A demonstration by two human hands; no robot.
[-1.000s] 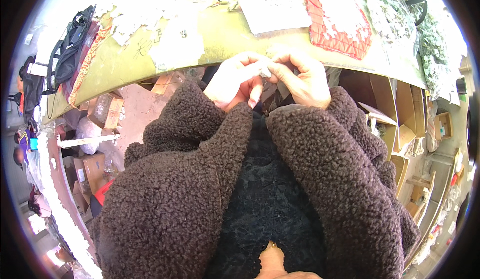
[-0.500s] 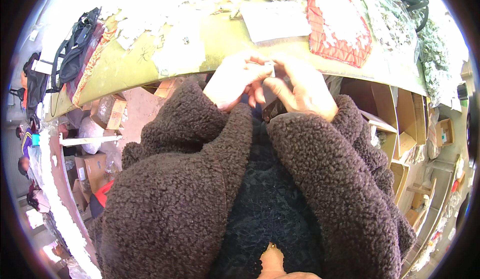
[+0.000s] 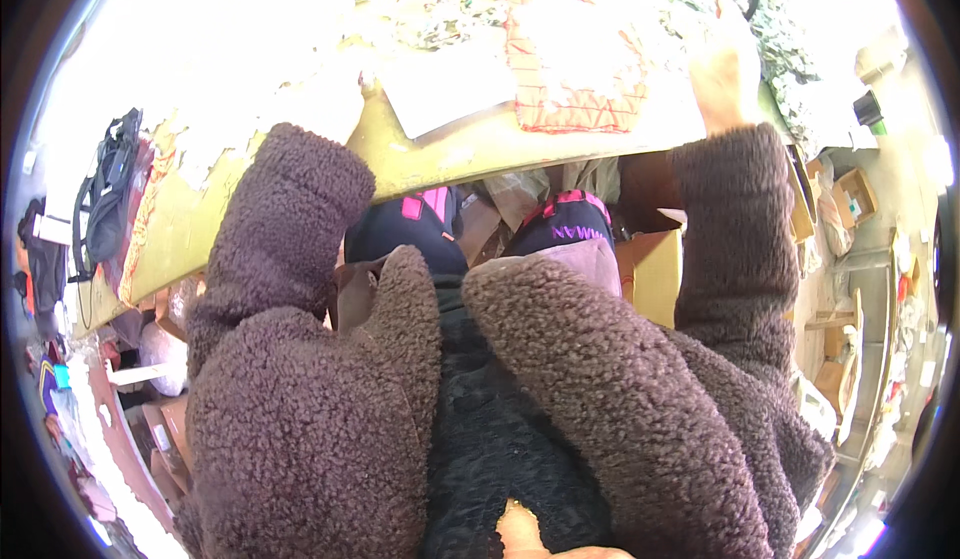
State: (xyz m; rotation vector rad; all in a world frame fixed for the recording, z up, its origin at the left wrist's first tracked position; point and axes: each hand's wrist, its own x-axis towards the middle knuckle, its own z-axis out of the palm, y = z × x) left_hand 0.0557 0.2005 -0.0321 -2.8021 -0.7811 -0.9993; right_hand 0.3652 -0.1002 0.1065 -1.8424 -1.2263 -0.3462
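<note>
My right hand (image 3: 725, 69) reaches over the table's right side, beside a red quilted cloth (image 3: 560, 119) with white pieces heaped on it. Its fingers wash out in bright light near a clear plastic bag and small grey-green pieces (image 3: 785, 59). My left hand (image 3: 325, 104) stretches over the left part of the table, almost lost in glare. Whether either hand holds anything cannot be made out. Between the two hands lies a flat white sheet (image 3: 450, 89), close to the cloth. Both forearms are in brown fleecy sleeves.
The greenish-yellow table (image 3: 400, 154) curves across in front of me, with many small green and white pieces (image 3: 430, 9) toward its far side. A black strapped bag (image 3: 110, 199) is at its left end. Cardboard boxes (image 3: 655, 274) stand beneath, near my knees.
My hands were together at the table's front edge, fingers around a small pale thing. Now they are apart, left out to the left and right far to the right. The view has shifted right.
</note>
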